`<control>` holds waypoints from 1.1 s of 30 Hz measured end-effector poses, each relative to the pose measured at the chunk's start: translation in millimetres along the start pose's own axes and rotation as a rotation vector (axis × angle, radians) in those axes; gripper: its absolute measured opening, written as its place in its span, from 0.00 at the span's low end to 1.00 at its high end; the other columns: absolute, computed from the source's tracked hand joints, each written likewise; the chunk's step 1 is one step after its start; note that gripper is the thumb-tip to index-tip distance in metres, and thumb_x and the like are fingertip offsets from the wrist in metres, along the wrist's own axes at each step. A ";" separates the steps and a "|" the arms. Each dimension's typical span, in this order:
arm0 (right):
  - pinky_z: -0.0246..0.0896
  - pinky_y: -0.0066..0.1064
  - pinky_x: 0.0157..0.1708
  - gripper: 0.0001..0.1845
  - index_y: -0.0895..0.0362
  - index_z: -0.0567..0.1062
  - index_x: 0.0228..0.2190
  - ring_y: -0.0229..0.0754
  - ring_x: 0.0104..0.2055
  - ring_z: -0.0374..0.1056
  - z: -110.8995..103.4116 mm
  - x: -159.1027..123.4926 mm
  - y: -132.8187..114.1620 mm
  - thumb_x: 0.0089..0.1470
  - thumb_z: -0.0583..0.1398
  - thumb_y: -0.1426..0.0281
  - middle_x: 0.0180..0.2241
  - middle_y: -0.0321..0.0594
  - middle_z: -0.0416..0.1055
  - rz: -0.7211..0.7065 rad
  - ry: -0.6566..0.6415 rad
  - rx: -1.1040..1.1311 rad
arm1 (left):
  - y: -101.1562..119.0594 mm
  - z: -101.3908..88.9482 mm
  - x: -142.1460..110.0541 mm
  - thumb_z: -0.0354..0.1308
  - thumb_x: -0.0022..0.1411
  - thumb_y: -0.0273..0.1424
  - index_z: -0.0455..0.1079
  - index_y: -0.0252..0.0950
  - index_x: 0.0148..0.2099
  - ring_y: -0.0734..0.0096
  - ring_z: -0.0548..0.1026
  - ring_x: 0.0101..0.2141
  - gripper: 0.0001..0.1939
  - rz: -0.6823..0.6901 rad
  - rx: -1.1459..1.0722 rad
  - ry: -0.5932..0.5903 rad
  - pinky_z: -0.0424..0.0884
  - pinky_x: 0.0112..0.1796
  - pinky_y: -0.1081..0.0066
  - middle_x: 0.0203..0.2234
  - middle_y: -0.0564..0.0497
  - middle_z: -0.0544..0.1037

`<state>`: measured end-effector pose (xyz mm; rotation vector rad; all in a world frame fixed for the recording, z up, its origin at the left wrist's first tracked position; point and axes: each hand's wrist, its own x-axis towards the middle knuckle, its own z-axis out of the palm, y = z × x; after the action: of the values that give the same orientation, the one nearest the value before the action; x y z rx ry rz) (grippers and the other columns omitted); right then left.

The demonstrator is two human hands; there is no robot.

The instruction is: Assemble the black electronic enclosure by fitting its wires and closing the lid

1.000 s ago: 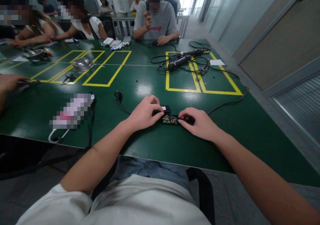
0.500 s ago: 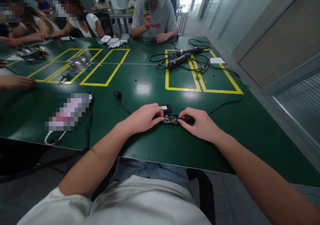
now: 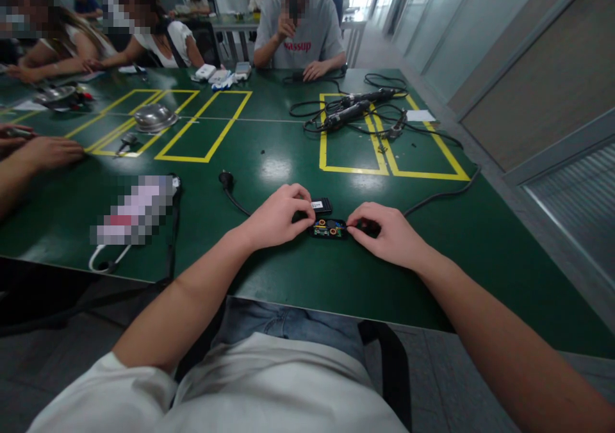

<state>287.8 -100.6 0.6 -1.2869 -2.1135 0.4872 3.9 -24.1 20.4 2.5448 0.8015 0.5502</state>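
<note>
Centrally in frame, left hand pinching one end of an opened case, right hand pinching the other, labelled cover above.

Circuit board, between left hand and right hand: left end masked, components too small to tell. Black cover, just beyond left hand: left end hidden, label print illegible. Co-worker's arm, far left of left hand: cut off at frame edge.

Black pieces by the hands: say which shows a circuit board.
The open case between left hand and right hand; the other piece, behind it, shows a white label.
</note>
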 end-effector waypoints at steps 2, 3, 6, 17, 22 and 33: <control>0.72 0.41 0.38 0.03 0.52 0.81 0.36 0.48 0.34 0.73 0.3 -0.4 0.5 0.61 0.64 0.69 0.34 0.42 0.81 0.011 0.006 -0.014 | -3.2 3.0 2.2 0.62 0.75 0.30 0.85 0.41 0.52 0.53 0.78 0.59 0.11 -0.038 0.039 0.051 0.72 0.64 0.47 0.59 0.42 0.80; 0.71 0.40 0.38 0.03 0.52 0.81 0.36 0.47 0.33 0.72 0.5 -0.6 0.8 0.60 0.64 0.70 0.34 0.42 0.80 0.018 0.006 -0.014 | -5.1 4.7 3.4 0.61 0.76 0.30 0.85 0.41 0.57 0.52 0.77 0.60 0.13 -0.060 0.056 0.059 0.72 0.65 0.46 0.61 0.41 0.80; 0.70 0.40 0.37 0.06 0.52 0.80 0.39 0.47 0.33 0.71 1.4 -1.1 1.9 0.58 0.65 0.70 0.34 0.41 0.80 0.028 -0.007 -0.004 | -10.3 8.8 6.5 0.62 0.76 0.31 0.82 0.40 0.62 0.51 0.79 0.60 0.16 -0.110 0.093 -0.003 0.73 0.64 0.47 0.61 0.41 0.83; 0.68 0.38 0.37 0.18 0.50 0.72 0.49 0.45 0.33 0.71 4.2 -1.0 2.6 0.55 0.63 0.72 0.35 0.37 0.79 0.059 0.000 0.050 | 3.2 -0.6 -1.0 0.62 0.76 0.35 0.80 0.41 0.65 0.55 0.80 0.55 0.19 0.078 -0.039 0.032 0.74 0.60 0.53 0.56 0.43 0.84; 0.68 0.38 0.37 0.20 0.50 0.72 0.50 0.45 0.33 0.71 3.4 -1.1 0.0 0.55 0.64 0.71 0.35 0.36 0.78 0.064 -0.011 0.052 | 3.0 2.3 -0.3 0.64 0.75 0.33 0.84 0.42 0.62 0.56 0.80 0.52 0.17 0.119 -0.042 -0.134 0.73 0.60 0.54 0.52 0.43 0.85; 0.68 0.38 0.38 0.19 0.51 0.73 0.49 0.45 0.33 0.70 4.7 -3.2 3.2 0.55 0.63 0.71 0.35 0.37 0.78 0.060 -0.002 0.037 | 6.9 6.2 1.7 0.61 0.76 0.34 0.78 0.40 0.64 0.57 0.82 0.49 0.18 -0.034 -0.066 -0.036 0.76 0.56 0.56 0.51 0.45 0.86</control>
<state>287.8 -101.9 -5.8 -1.3323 -2.0631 0.5505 11.2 -29.9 19.0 2.4690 0.7991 0.5097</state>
